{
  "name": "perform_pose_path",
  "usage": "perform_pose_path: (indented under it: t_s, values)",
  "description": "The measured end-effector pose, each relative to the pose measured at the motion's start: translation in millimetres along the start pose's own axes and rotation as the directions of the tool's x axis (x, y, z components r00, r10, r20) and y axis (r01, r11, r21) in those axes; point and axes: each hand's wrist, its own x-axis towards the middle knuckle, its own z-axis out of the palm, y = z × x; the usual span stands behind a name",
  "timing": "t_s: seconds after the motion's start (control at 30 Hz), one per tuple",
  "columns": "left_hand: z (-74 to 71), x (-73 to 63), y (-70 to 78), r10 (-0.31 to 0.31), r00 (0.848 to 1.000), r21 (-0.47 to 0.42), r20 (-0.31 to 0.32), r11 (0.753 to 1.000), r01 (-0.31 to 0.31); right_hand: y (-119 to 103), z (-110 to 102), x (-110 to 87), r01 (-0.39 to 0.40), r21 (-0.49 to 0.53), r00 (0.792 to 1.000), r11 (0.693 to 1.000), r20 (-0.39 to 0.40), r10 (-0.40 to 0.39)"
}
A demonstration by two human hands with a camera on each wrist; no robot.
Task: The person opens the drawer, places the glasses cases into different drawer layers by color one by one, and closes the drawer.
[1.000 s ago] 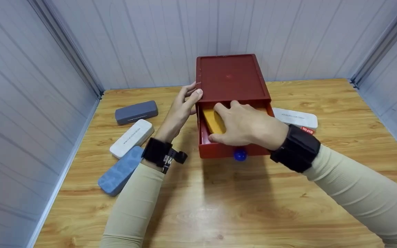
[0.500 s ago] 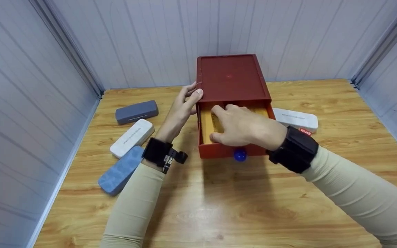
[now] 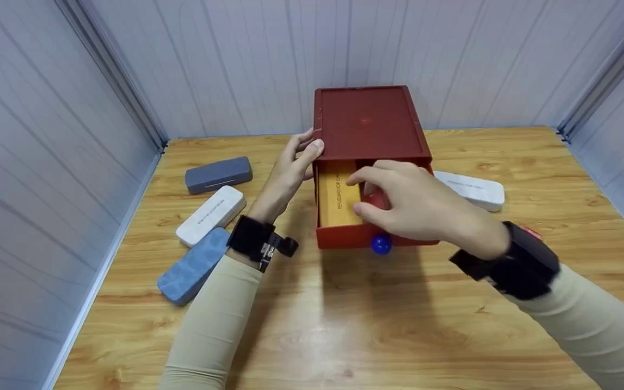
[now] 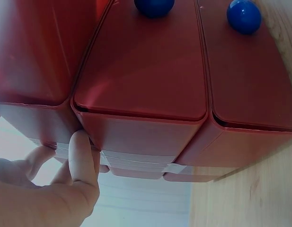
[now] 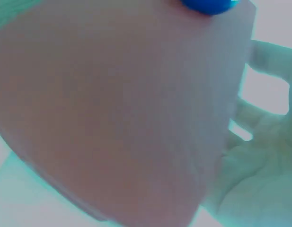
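A dark red drawer cabinet point(image 3: 366, 122) stands against the back wall, its top drawer point(image 3: 339, 237) pulled out. Inside, along the drawer's left side, lies a yellow glasses case point(image 3: 339, 192) with dark lettering. My right hand point(image 3: 420, 203) hovers over the drawer's right half, thumb and index finger apart near the case's right edge, nothing between them. My left hand point(image 3: 282, 181) rests on the cabinet's left side, thumb at the top front corner. In the left wrist view its fingers touch the side wall near a strip of clear tape. The right wrist view shows a blurred drawer front point(image 5: 112, 104).
Left of the cabinet lie a grey case point(image 3: 219, 174), a white case point(image 3: 212, 215) and a light blue case point(image 3: 193, 268). Another white case point(image 3: 474, 190) is at its right. Blue knobs, such as this knob point(image 3: 381, 244), stick out from the drawer fronts.
The yellow case, tilted under my right hand a second ago, lies flat in the drawer. My right hand has come off it and moved right. The left hand stays at the cabinet.
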Motion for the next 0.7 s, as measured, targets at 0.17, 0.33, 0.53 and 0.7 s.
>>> perform_pose_path:
  t_s: [0.17, 0.33, 0.53, 0.7]
  values:
    - [-0.5, -0.2, -0.2, 0.002, 1.000, 0.008, -0.004, 1.000, -0.001, 3.6, -6.0, -23.6, 0.103, 0.142, 0.987, 0.984, -0.134, -0.084]
    - [-0.9, -0.1, -0.9, -0.002, 1.000, 0.010, -0.004, 1.000, 0.002, 7.6, -2.6, -41.7, 0.105, 0.326, 0.985, 0.939, -0.165, -0.053]
    - [-1.0, 0.5, -1.6, -0.003, 1.000, 0.016, -0.004, 1.000, 0.003, 15.1, 8.2, -57.0, 0.101, 0.588, 0.995, 0.803, -0.082, -0.065]
    - [-0.3, -0.3, -0.6, 0.004, 1.000, 0.010, -0.003, 1.000, -0.004, 21.3, 16.7, -67.3, 0.189, 0.688, 0.979, 0.701, -0.077, -0.188]
